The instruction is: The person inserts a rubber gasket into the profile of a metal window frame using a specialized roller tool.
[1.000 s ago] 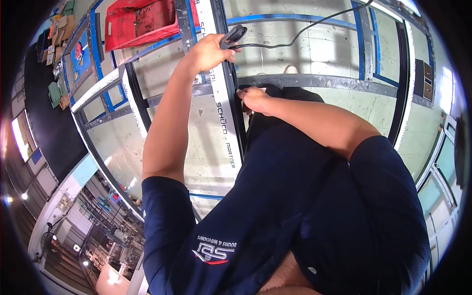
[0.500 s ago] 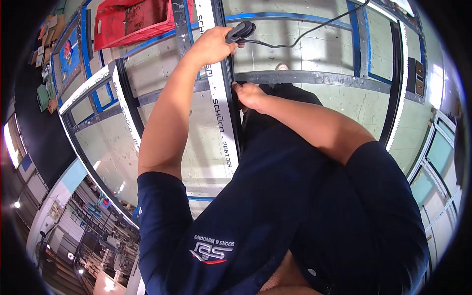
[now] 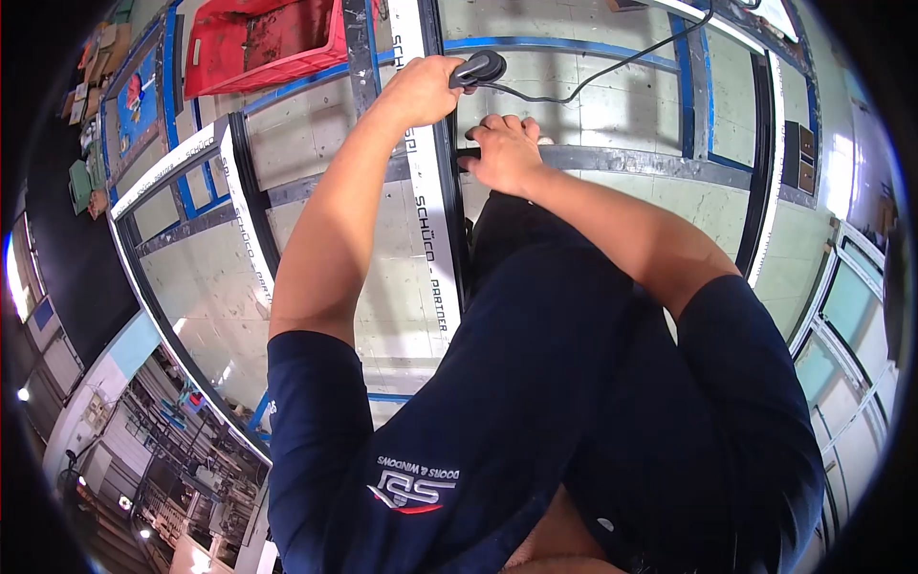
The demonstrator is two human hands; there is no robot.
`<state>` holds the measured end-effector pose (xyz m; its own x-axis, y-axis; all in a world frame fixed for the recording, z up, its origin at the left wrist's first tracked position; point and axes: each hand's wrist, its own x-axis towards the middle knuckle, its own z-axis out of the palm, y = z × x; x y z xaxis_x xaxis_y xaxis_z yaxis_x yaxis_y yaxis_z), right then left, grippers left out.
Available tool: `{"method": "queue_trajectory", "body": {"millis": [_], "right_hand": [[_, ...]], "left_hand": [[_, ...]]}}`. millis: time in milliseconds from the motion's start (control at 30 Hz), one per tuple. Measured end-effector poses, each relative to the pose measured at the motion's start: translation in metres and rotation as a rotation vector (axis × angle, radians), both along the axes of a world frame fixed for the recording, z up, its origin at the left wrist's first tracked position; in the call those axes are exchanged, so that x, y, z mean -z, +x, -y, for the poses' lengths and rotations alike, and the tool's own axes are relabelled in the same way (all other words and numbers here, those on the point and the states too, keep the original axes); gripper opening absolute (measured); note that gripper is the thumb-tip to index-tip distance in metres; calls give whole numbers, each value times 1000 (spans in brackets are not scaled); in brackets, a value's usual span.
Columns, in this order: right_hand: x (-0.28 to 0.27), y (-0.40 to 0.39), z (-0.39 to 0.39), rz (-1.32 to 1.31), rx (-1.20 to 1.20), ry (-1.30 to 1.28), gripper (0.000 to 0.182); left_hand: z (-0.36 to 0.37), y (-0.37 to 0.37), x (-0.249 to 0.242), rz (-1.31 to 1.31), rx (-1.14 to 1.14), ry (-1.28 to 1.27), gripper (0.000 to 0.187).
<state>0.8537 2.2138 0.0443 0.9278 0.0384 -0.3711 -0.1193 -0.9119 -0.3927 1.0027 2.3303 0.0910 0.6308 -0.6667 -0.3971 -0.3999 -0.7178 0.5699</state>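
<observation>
My left hand (image 3: 421,91) lies over the white-filmed window frame bar (image 3: 426,206) marked "SCHÜCO PARTNER". Its fingers are closed on a coiled black strip (image 3: 478,69), which looks like rubber gasket; the fingertips are partly hidden. A thin black length trails from the coil to the upper right. My right hand (image 3: 507,153) is spread open just right of the bar, over the grey support rail (image 3: 622,160). Its thumb is close to the bar's dark edge (image 3: 457,210). Nothing shows in the right hand.
A red plastic crate (image 3: 330,53) stands at the upper left. Blue-edged grey rails (image 3: 690,86) lie under the frame. Another white frame side (image 3: 776,143) runs down the right. Glazed frames (image 3: 846,297) lean at far right, and a workshop floor (image 3: 191,469) shows lower left.
My right hand has left its pinch at the bar's edge and moved slightly up and right, its fingers spreading. The left hand and coil have shifted only slightly.
</observation>
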Motion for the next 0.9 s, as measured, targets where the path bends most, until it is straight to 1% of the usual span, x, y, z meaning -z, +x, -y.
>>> {"method": "queue_trajectory", "body": {"millis": [100,133,200,300,400,433,467,533,567,800,867,900], "right_hand": [[1,27,-1,-478,-34,135,46],[2,28,-1,-480,-35,134,46],[4,30,-3,-524,75,235,46],[5,31,-8,-559,87,161,47],[2,30,-5,-528,64,195,49],[-3,33,-2,-601,0,214,52],[-2,29,-4,-605,0,214,52],[0,17,-11,-443,-18,101,56],[1,18,-13,-474,-16,98,59],[-6,16,-15,-503,-38,103,59],[-3,7,-20,-400,-31,69,58],[-5,10,-21,-429,-51,65,59]], "left_hand": [[0,1,3,-21,-8,-14,23],[0,1,3,-31,-8,-3,23],[1,3,5,-39,-16,7,24],[0,3,6,-56,-37,70,25],[2,5,5,-66,-22,25,25],[2,5,7,-53,-12,6,24],[1,4,10,-41,-3,-10,24],[1,3,12,-45,4,12,23],[1,3,13,-62,-9,9,23],[0,2,14,-62,-22,-3,22],[-1,0,20,-56,-8,-2,22],[-1,0,18,-55,-13,11,22]]}}
